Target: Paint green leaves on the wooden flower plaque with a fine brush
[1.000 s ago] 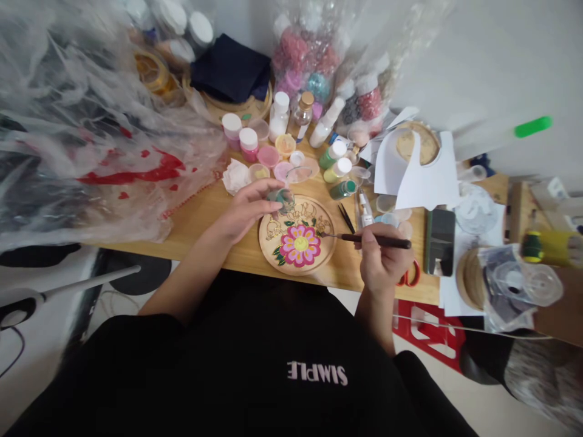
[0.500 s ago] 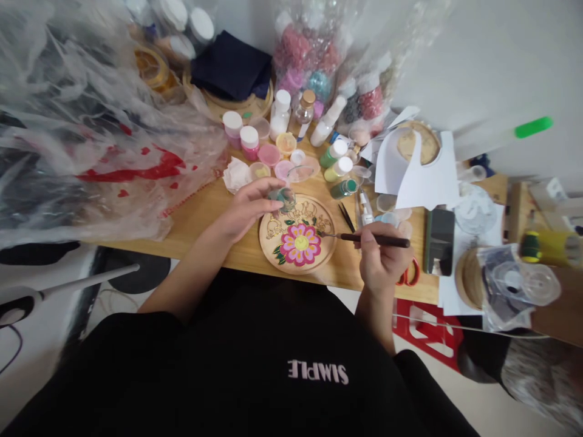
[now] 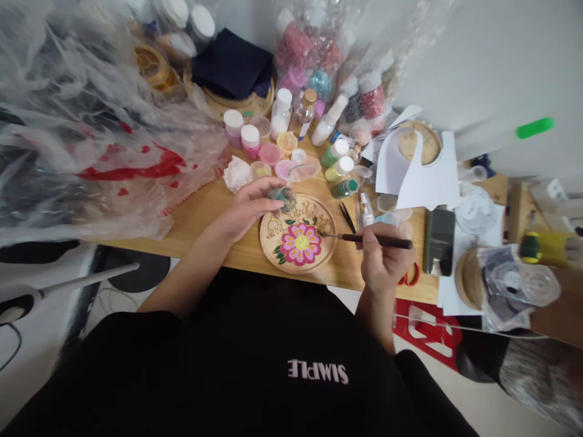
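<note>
On the table's front part lies a round wooden plaque (image 3: 268, 255) with a pink and yellow flower (image 3: 301, 244), green leaves and gold outlines on it. My left hand (image 3: 255, 206) is closed on a small clear cup (image 3: 285, 198) with green in it, held over the plaque's upper left. In my right hand (image 3: 385, 258) is a thin tool with a dark handle (image 3: 387, 241) and a metal shaft. Its tip is at the plaque's right side, near a dark green leaf; whether it touches cannot be told. Black tweezers (image 3: 347, 217) lie between the plaque and my right hand.
Behind the plaque stand several white-capped jars (image 3: 251, 142), a green bottle (image 3: 345, 189) and small open cups (image 3: 270, 153). Red-handled scissors (image 3: 412, 274) and a phone (image 3: 439, 241) lie on the right. Plastic bags (image 3: 136, 158) cover the left side. Crumpled tissue (image 3: 237, 174) sits behind my left hand.
My right hand and the tool have shifted very slightly to the right. My left hand keeps the cup in nearly the same place.
</note>
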`<state>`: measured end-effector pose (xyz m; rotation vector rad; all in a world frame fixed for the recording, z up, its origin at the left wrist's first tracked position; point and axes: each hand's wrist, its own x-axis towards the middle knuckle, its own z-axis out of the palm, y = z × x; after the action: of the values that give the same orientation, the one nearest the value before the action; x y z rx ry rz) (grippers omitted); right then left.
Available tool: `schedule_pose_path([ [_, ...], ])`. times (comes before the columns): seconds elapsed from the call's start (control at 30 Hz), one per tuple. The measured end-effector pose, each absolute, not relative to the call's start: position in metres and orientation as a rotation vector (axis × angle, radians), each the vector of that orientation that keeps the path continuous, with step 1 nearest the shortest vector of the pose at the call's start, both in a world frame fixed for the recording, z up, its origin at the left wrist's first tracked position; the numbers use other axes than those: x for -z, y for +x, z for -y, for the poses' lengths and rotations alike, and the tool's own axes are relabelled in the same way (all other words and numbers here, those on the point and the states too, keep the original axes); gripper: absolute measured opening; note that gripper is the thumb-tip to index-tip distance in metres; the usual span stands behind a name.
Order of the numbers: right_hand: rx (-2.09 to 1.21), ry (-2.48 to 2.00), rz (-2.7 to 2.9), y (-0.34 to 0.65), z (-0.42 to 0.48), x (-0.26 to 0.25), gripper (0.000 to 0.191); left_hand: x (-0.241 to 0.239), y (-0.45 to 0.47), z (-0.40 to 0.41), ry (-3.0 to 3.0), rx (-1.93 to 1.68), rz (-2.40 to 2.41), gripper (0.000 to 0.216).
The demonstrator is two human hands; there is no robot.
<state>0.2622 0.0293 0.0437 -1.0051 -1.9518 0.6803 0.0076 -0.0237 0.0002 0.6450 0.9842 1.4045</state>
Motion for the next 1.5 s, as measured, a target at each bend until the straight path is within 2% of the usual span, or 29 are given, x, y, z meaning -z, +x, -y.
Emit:
schedule_pose_path([
  [0.67,-0.674,-0.897,1.815,0.266,-0.033,-0.034,0.011,0.0,0.007,0.024,0.625,-1.407,-0.956,0.03],
  [1.5,-0.713,-0.889,1.908,0.264,-0.033,-0.037,0.011,0.002,0.007,0.024,0.646,-1.411,-0.94,0.029],
])
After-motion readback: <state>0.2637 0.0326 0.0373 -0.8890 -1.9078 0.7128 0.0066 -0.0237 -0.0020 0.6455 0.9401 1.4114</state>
